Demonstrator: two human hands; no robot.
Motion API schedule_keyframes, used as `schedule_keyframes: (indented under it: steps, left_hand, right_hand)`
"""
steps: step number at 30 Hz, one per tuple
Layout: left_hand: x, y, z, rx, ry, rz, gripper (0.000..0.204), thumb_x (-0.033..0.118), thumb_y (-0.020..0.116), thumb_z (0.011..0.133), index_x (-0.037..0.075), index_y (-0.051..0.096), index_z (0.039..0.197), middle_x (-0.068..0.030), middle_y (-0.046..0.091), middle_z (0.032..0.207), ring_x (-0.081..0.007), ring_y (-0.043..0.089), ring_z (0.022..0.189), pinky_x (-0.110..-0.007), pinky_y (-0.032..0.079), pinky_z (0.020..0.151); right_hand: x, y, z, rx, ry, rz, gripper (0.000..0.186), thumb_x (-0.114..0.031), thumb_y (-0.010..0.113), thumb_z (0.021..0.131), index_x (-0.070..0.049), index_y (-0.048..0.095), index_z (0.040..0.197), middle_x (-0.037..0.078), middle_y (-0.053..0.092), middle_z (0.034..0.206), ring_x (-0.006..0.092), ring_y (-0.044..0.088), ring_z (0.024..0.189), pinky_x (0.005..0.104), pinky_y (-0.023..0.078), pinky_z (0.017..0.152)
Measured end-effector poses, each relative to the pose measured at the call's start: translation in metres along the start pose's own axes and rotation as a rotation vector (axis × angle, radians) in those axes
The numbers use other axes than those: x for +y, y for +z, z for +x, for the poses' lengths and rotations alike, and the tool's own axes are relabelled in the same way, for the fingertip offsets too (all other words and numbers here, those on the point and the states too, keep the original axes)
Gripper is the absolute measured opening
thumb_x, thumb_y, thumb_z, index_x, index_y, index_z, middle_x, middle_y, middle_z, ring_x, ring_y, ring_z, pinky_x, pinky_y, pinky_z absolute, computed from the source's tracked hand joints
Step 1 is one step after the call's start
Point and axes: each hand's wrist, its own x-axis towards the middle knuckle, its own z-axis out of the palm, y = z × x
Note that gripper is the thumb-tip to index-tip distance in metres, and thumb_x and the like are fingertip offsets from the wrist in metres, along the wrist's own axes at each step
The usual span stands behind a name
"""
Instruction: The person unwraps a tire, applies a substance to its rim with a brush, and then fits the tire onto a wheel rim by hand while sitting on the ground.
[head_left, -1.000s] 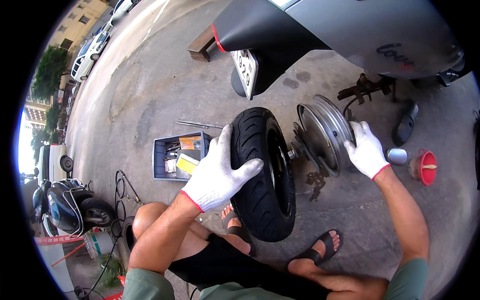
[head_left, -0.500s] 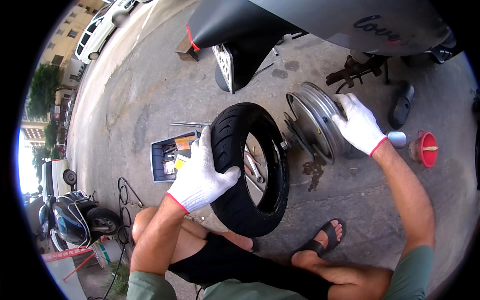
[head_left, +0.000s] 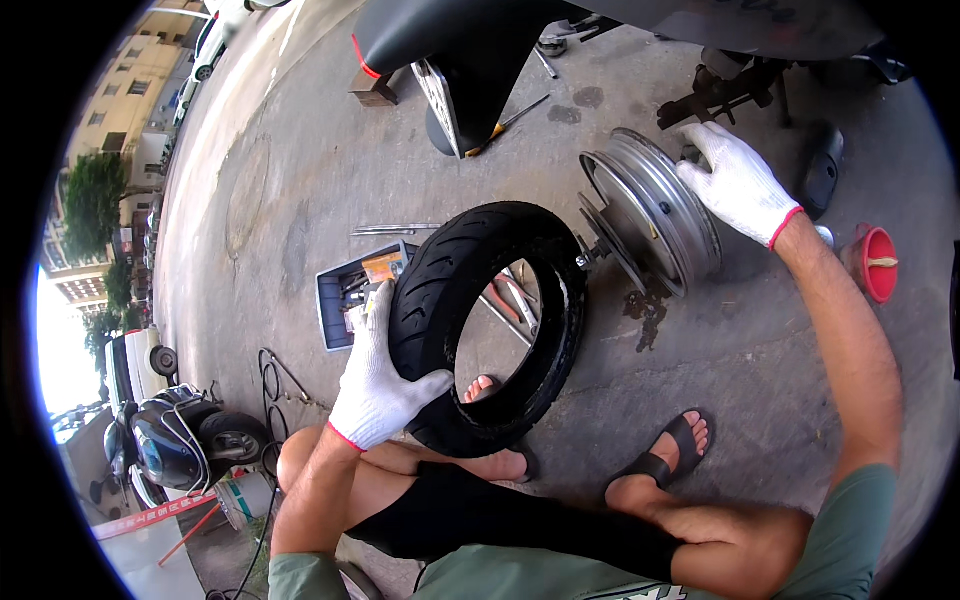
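Pavement (head_left: 300, 190) w/ scooter (head_left: 460, 35) cut off up top, L fingers (head_left: 375, 318) pinching tyre (head_left: 432, 290), R fingers (head_left: 712, 145) spread nr rim (head_left: 668, 215), contact unclear.

Left arm (head_left: 312, 500) is angled up from the lower left, and the white-gloved left hand (head_left: 378, 395) has its fingers pointing up with the thumb splayed out to the right. Right arm (head_left: 845, 325) is stretched further out, right hand (head_left: 738, 187) tipped inward, fingers kinda curved

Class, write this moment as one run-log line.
left hand: holding tire | right hand: at wheel, contact unclear | bin: left of tire
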Motion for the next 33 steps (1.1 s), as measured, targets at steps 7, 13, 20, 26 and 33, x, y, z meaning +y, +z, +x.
schedule_keyframes:
  steps: [7,13,20,26,33]
  left_hand:
    - [0.009,-0.044,-0.015,0.038,0.117,0.000,0.113,0.011,0.090,0.059,0.000,0.036,0.158,-0.0240,0.054,0.136,-0.0365,0.056,0.130,-0.043,0.045,0.113]
    - [0.033,-0.085,-0.022,-0.159,0.473,0.258,0.115,0.017,0.095,0.050,-0.004,0.045,0.152,-0.0286,0.055,0.138,-0.0446,0.059,0.127,-0.050,0.048,0.108]
    - [0.096,-0.051,0.018,-0.584,1.002,0.200,0.070,0.007,0.078,0.064,0.008,0.065,0.133,-0.0220,0.059,0.128,-0.0397,0.063,0.116,-0.049,0.052,0.095]
    - [0.100,-0.002,0.041,-0.587,1.258,0.202,0.061,0.013,0.072,0.084,0.016,0.060,0.144,-0.0111,0.058,0.132,-0.0293,0.058,0.126,-0.052,0.045,0.109]
    - [0.096,0.000,0.063,-0.460,1.142,0.361,0.073,0.002,0.073,0.074,0.012,0.058,0.144,-0.0136,0.058,0.142,-0.0372,0.051,0.137,-0.062,0.037,0.115]
  right_hand:
    - [-0.015,0.002,0.004,-0.106,-0.050,0.088,0.045,-0.026,0.061,0.098,0.003,0.060,0.133,0.023,0.063,0.130,0.0385,0.063,0.120,0.0436,0.050,0.105]
    - [-0.002,0.011,-0.001,0.009,-0.160,-0.100,0.042,-0.028,0.058,0.100,0.000,0.062,0.132,0.024,0.066,0.126,0.0389,0.061,0.123,0.0459,0.047,0.109]
    - [-0.020,-0.018,-0.032,-0.091,-0.219,0.068,0.031,-0.020,0.059,0.098,0.000,0.065,0.121,0.020,0.066,0.108,0.0359,0.067,0.097,0.0435,0.055,0.088]
    - [-0.011,-0.016,-0.064,-0.105,-0.159,0.258,0.023,-0.013,0.062,0.095,0.000,0.068,0.114,0.019,0.068,0.104,0.0372,0.068,0.094,0.0445,0.055,0.085]
    - [-0.040,-0.010,-0.082,-0.443,-0.232,0.375,0.022,-0.017,0.059,0.095,-0.002,0.072,0.103,0.021,0.073,0.100,0.0388,0.071,0.096,0.0473,0.056,0.088]
